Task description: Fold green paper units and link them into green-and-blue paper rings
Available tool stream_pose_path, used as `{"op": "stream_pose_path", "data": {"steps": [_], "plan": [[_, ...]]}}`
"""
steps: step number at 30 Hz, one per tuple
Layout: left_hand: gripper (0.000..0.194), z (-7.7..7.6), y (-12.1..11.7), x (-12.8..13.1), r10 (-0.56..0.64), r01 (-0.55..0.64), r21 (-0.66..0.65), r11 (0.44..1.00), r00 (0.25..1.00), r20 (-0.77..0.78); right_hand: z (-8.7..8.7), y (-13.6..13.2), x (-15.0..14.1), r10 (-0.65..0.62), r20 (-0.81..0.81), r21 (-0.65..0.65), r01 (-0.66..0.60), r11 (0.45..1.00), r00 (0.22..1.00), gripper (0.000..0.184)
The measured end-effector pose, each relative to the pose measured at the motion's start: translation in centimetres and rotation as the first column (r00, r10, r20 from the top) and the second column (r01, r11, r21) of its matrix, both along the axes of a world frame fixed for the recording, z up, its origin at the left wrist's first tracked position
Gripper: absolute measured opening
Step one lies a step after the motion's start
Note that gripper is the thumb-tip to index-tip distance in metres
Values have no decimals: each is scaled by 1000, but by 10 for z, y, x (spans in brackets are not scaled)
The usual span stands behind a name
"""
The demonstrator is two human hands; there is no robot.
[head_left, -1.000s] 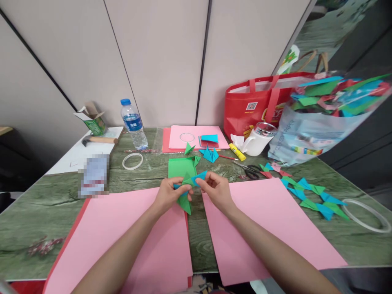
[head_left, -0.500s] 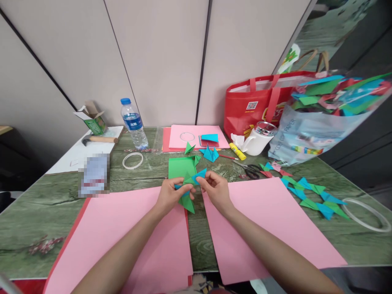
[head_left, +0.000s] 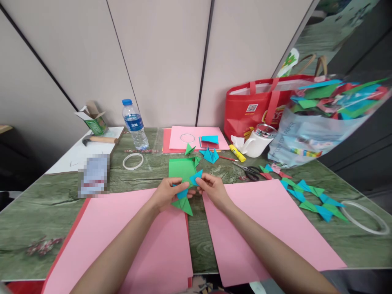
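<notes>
Between my hands is a chain of folded paper pieces (head_left: 183, 203), green and blue by turns, its lower green end hanging over the edge of the pink sheet. My left hand (head_left: 168, 192) is closed on the chain, thumb pressed across a blue piece. With thumb and fingers my right hand (head_left: 212, 188) pinches the blue folded piece (head_left: 196, 178) at the chain's upper end. Fingers partly cover the green piece between. Just beyond lies a green paper square (head_left: 181, 168), with small green folded pieces (head_left: 189, 148) and a blue one (head_left: 210, 155) near it.
Pink sheets (head_left: 122, 241) lie under both forearms. A folded-paper ring (head_left: 315, 198) rests at right, near scissors (head_left: 251, 173), a glue stick (head_left: 237, 153) and a white mug (head_left: 259, 143). Behind stand a red bag (head_left: 245, 110) and a water bottle (head_left: 134, 124); a hammer (head_left: 101, 139) lies left.
The blue end piece has shifted slightly left and down in my right hand. My left thumb now shows more of the blue piece below it, and the chain has turned a little.
</notes>
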State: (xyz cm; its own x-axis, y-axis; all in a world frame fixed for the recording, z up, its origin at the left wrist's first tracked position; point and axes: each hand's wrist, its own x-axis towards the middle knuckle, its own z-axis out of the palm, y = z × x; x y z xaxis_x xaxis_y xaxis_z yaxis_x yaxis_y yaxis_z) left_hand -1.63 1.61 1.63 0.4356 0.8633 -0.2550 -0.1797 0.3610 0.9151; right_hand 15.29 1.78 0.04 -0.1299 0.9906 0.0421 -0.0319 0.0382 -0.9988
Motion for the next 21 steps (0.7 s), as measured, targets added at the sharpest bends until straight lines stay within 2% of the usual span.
{"op": "stream_pose_path", "data": {"steps": [6,12,15,18,20,21], "plan": [[30,3,1,-1,14,-18,-39,999,996,-88,-8,2,-2,-1,-97,-48,-3,999,995,34],[33,3,2,0,110,-114,-98,989,993,-41,-12,7,-5,13,-20,-10,-13,1000,1000,28],[31,1,3,0,141,-142,-85,986,990,-19,-18,22,2,-40,93,59,34,998,995,26],[30,-1,4,0,162,-163,-96,982,987,-20,-22,43,10,-46,264,109,18,994,963,30],[29,-2,4,0,153,-153,-109,982,988,-11,-19,58,12,-90,467,178,6,984,880,35],[29,-3,4,0,144,-143,-112,983,990,-2,-16,64,11,-128,587,219,-5,976,799,38]]}}
